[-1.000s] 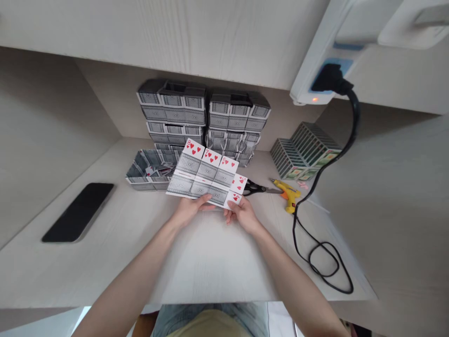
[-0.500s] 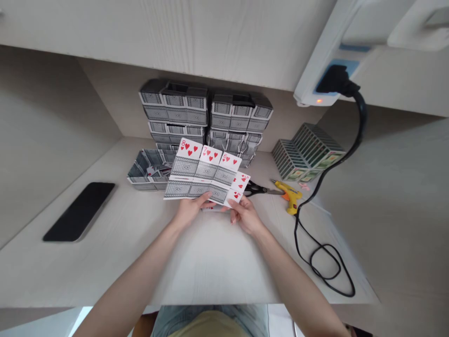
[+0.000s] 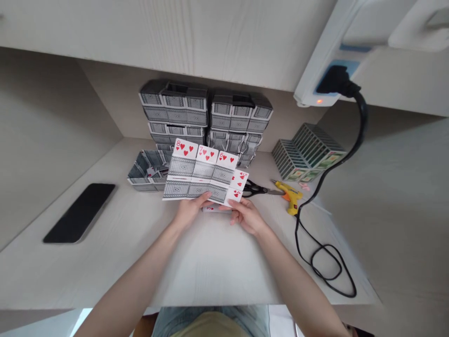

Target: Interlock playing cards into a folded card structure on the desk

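A panel of joined playing cards (image 3: 199,171) is held up over the desk, its grey backs toward me. Along its top edge show the 8, 7 and 6 of hearts; the 5 and 4 stick out at the right side. My left hand (image 3: 189,210) grips the lower edge, thumb on the front. At the lower right corner, my right hand (image 3: 246,215) pinches the panel near the 4 of hearts. Another playing card (image 3: 213,209), partly hidden, lies on the desk below the panel. Behind it stands an open card box (image 3: 147,186) with scraps or cards inside.
Stacked card boxes (image 3: 175,112) line the back wall, with a second stack (image 3: 239,112) beside them. To the right are scissors (image 3: 256,189), a yellow glue gun (image 3: 290,196), its black cord (image 3: 326,276) and green-edged card stacks (image 3: 308,152). A phone (image 3: 80,213) lies left. A power strip (image 3: 322,79) hangs upper right.
The card panel has tilted slightly, its upper edge shifting a little left and down. Both hands keep nearly the same place and grip.
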